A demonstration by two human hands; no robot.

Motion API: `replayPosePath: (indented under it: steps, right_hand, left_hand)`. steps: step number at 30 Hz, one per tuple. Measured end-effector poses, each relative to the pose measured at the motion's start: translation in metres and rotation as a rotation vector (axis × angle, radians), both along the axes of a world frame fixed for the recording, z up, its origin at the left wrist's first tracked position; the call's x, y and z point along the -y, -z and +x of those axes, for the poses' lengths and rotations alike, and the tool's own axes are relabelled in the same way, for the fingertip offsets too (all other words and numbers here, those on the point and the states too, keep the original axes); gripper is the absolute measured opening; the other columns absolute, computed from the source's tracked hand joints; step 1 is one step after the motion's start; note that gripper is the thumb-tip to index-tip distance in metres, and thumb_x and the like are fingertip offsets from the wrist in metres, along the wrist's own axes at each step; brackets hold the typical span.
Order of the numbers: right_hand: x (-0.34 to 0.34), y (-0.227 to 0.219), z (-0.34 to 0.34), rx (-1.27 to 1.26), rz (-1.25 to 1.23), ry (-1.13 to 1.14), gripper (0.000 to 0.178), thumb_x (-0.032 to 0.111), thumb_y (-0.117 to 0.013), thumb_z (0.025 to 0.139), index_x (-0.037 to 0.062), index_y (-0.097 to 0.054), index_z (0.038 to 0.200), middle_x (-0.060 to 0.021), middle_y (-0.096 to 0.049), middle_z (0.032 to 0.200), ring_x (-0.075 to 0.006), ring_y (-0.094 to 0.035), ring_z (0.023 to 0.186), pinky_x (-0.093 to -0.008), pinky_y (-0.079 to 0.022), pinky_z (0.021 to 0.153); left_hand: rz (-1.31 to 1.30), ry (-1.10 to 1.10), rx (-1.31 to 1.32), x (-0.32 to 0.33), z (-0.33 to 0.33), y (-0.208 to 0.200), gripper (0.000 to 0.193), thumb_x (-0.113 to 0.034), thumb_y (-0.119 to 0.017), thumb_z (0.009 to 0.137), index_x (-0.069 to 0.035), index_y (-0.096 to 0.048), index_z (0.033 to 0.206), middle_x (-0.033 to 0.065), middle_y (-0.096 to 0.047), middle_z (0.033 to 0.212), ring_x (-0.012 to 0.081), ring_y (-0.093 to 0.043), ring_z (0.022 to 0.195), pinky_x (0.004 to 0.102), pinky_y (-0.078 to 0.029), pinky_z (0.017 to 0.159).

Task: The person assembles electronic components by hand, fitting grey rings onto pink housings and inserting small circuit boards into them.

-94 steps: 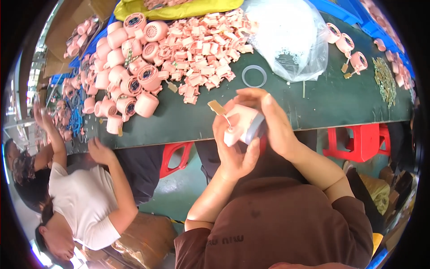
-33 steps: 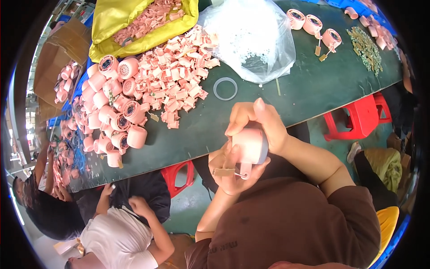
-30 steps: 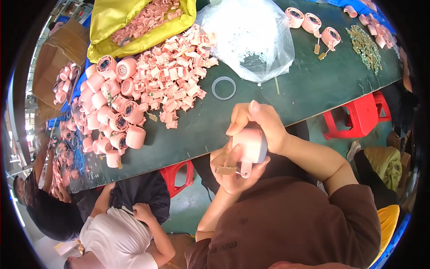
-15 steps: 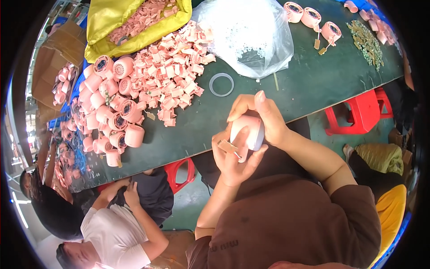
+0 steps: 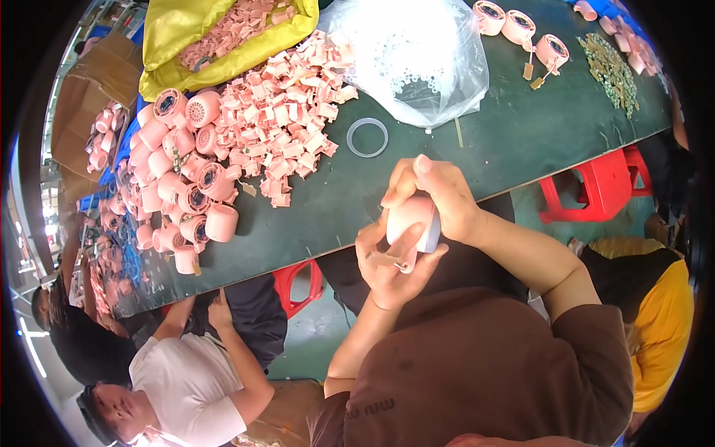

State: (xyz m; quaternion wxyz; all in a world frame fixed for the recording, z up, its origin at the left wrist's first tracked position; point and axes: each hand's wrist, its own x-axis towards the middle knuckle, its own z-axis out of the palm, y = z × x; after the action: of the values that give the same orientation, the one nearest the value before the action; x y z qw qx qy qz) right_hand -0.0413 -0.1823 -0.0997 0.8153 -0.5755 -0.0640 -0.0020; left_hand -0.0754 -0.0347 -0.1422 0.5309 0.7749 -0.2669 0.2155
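Note:
My left hand (image 5: 391, 272) and my right hand (image 5: 447, 197) are closed together round a pink, rounded plastic housing (image 5: 406, 214), held just off the table's near edge. A pale, whitish ring (image 5: 433, 235) sits on the housing's right end. The left fingers wrap its lower side, while the right hand grips it from above and the right. A small tan circuit board (image 5: 383, 260) hangs from the housing against my left palm. Farther off, a loose clear ring (image 5: 351, 138) lies flat on the green table (image 5: 514, 123). My fingers hide part of the housing.
Pink motor housings (image 5: 179, 190) and small pink plastic parts (image 5: 287, 112) are heaped at the left. Behind them is a yellow bag (image 5: 160, 48). A clear bag (image 5: 465, 89) holds small transparent pieces. Circuit boards (image 5: 607, 71) lie far right. Red stools (image 5: 596, 186) and co-workers flank me.
My hands have shifted slightly with the housing, and the small board has turned more edge-on. The co-worker in white at left has moved an arm; the person in yellow at right has shifted.

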Motion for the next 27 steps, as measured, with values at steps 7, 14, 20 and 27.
replayPosePath:
  steps: [7,14,20,27]
  right_hand:
    - [0.001,0.005,0.003,-0.107,0.160,-0.109,0.070,0.039,-0.019,0.105,-0.0032,-0.065,0.074,-0.0148,-0.062,0.079,-0.0220,-0.059,0.075,-0.0323,-0.048,0.077]
    - [-0.010,0.001,0.011,-0.391,0.537,-0.074,0.066,0.051,-0.025,0.102,-0.0009,-0.063,0.087,-0.0101,-0.058,0.078,-0.0213,-0.061,0.079,-0.0325,-0.049,0.076]
    - [-0.027,-0.002,0.011,-0.398,0.635,0.031,0.055,0.054,-0.030,0.101,0.0083,-0.052,0.078,-0.0056,-0.059,0.075,-0.0140,-0.055,0.065,-0.0295,-0.047,0.061]
    - [-0.030,-0.007,0.012,-0.673,0.729,0.118,0.054,0.052,-0.035,0.101,0.0081,-0.053,0.076,-0.0048,-0.059,0.075,-0.0124,-0.056,0.066,-0.0275,-0.048,0.062]
  left_hand:
    - [0.120,0.044,0.083,0.001,0.001,-0.017,0.067,-0.038,-0.089,0.065,-0.014,-0.062,0.121,0.0122,-0.043,0.119,0.0296,-0.052,0.103,0.0392,-0.048,0.083]
    - [0.137,0.112,0.091,0.001,0.027,-0.017,0.074,-0.038,-0.083,0.071,-0.007,-0.046,0.128,0.0287,-0.022,0.148,0.0451,-0.017,0.141,0.0599,-0.020,0.110]
    - [-0.063,0.290,-0.011,0.004,0.040,-0.016,0.068,-0.032,-0.084,0.071,-0.010,-0.046,0.124,0.0265,-0.037,0.139,0.0441,-0.037,0.130,0.0560,-0.031,0.104]
    - [-0.116,0.322,-0.184,0.002,0.041,-0.017,0.068,-0.020,-0.083,0.071,-0.005,-0.042,0.122,0.0265,-0.043,0.128,0.0349,-0.045,0.120,0.0461,-0.041,0.097]
